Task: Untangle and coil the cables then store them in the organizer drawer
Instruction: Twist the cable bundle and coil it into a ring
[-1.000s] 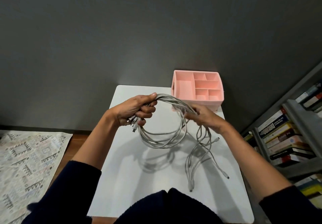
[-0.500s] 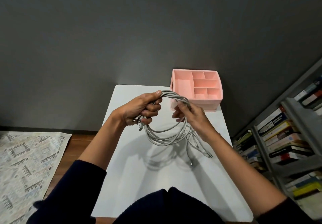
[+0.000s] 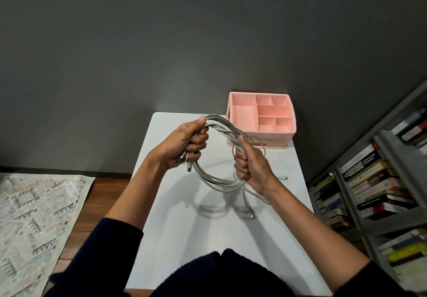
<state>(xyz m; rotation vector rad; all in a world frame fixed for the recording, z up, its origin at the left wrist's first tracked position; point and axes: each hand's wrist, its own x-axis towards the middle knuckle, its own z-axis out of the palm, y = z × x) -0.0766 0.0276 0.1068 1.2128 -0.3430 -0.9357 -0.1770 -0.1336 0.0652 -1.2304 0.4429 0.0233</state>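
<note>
Head view, looking down. Two bare hands hold a loop of grey cables (image 3: 215,181) above a white table (image 3: 208,239). L hand (image 3: 184,145): fingers (image 3: 199,140) curled tight round the loop's top-left, thumb on top. Several plug ends (image 3: 188,166) stick out just below them. R hand (image 3: 250,165): fingers (image 3: 241,165) clamped round the loop's right side, thumb up. The loop hangs btwn both sets of fingers, off the table. Loose tails drop below the R fingers; one plug (image 3: 251,216) lies on the table below them, another (image 3: 283,178) to their right. Pink organizer (image 3: 261,138) w/ open compartments sits on the table just beyond the R fingers. Bookshelf (image 3: 381,181) stands well right of them; a patterned rug (image 3: 34,215) lies on the floor well left of the L fingers.
</note>
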